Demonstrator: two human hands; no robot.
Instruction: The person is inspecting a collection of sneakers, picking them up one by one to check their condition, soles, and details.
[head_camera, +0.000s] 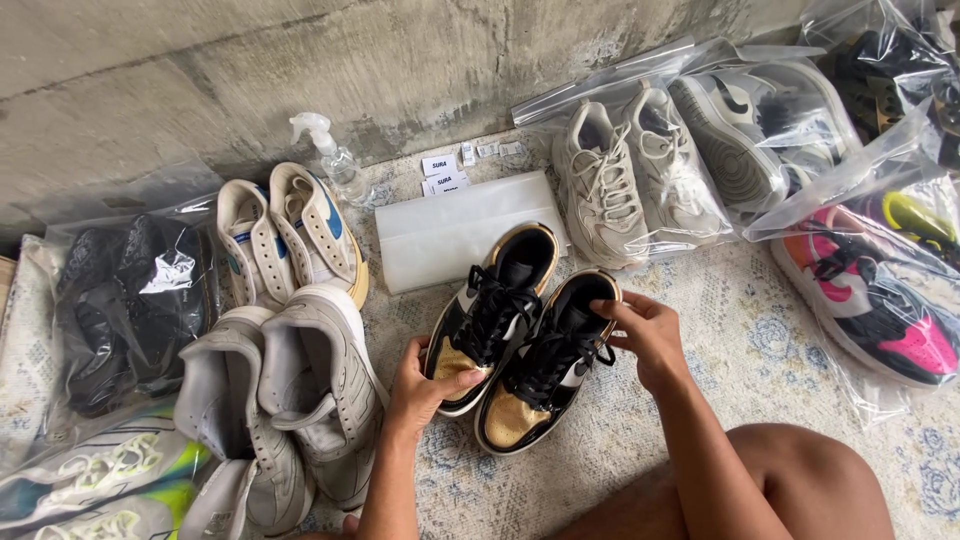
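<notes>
Black-and-gold sneakers (520, 335) sit on a rug (760, 340); left hand (425, 385) grasps one toe, right hand (645, 335) pinches the other's collar. That light pinch could slip, tipping the shoe.

Glossy black-and-gold leather sneakers (520, 335) gleam with a metallic sheen; clear plastic bags (790, 130) crinkle shiny; grey concrete wall (300, 70) looks rough, matt.

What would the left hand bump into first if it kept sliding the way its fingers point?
The left hand already touches the black-and-gold sneaker; going on, it would probably meet that pair's second sneaker, though depth is hard to judge.
</notes>
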